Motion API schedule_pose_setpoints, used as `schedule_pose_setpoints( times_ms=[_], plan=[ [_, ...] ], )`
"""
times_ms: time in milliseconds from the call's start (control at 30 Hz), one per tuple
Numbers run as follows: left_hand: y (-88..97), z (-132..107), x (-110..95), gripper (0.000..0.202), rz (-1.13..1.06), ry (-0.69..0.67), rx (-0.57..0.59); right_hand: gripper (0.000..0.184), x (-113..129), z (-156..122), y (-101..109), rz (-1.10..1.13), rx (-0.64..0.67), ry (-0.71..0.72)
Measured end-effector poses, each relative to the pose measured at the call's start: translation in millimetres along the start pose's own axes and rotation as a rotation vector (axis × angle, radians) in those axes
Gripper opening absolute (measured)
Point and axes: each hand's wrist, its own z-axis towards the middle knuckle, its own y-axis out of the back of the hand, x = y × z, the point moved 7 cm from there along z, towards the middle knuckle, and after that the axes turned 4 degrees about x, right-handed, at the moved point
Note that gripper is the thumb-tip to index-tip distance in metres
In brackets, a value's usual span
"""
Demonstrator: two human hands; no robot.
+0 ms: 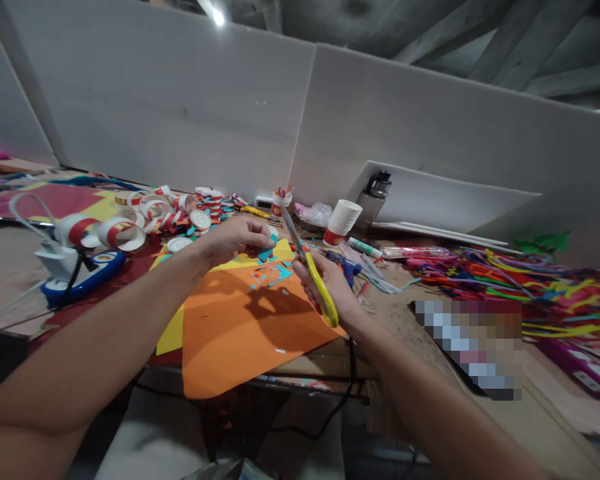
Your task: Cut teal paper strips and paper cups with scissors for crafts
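My left hand (241,239) is closed in a pinch on a small teal paper piece (267,252), above an orange sheet (240,333). In my right hand (325,283) are scissors (320,280) with yellow handles, their blades pointing up and away from me. A heap of teal and orange paper scraps (275,272) lies on the far part of the orange sheet, below both hands. Yellow paper (171,333) shows from under the orange sheet. My fingers partly hide the scissor handles.
Red-and-white cut cup rings (125,230) and a blue power strip (85,277) sit at left. Stacked paper cups (343,222), a dark bottle (375,193) and a glue stick (364,248) stand or lie behind. Colourful pipe cleaners (510,280) and a blurred-out flat object (470,350) are at right.
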Motion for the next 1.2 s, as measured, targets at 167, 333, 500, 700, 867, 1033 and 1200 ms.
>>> schedule_pose_setpoints(
  times_ms=[167,333,500,700,867,1033,1200],
  plan=[
    [-30.0,-5,1,0.012,0.116,0.072,0.063,0.050,1,4,1,0.237,-0.076,0.053],
    [-45.4,-7,4,0.006,0.200,0.071,0.105,0.049,4,5,1,0.229,-0.106,0.106],
    [-45.1,-5,9,0.009,0.244,0.068,0.079,0.046,4,4,-1,0.298,-0.117,0.105],
    [-43.1,-2,17,0.015,0.089,0.073,-0.084,0.042,3,3,7,0.422,-0.242,0.076],
    [-51.7,2,28,0.022,-0.228,0.048,-0.082,0.040,4,1,10,0.496,-0.319,0.111],
    [-50.9,3,30,0.018,-0.306,0.057,-0.108,0.039,3,3,7,0.456,-0.283,0.108],
    [-31.0,2,21,0.012,-0.298,0.067,-0.170,0.039,1,4,11,0.294,-0.157,0.046]
  ],
)
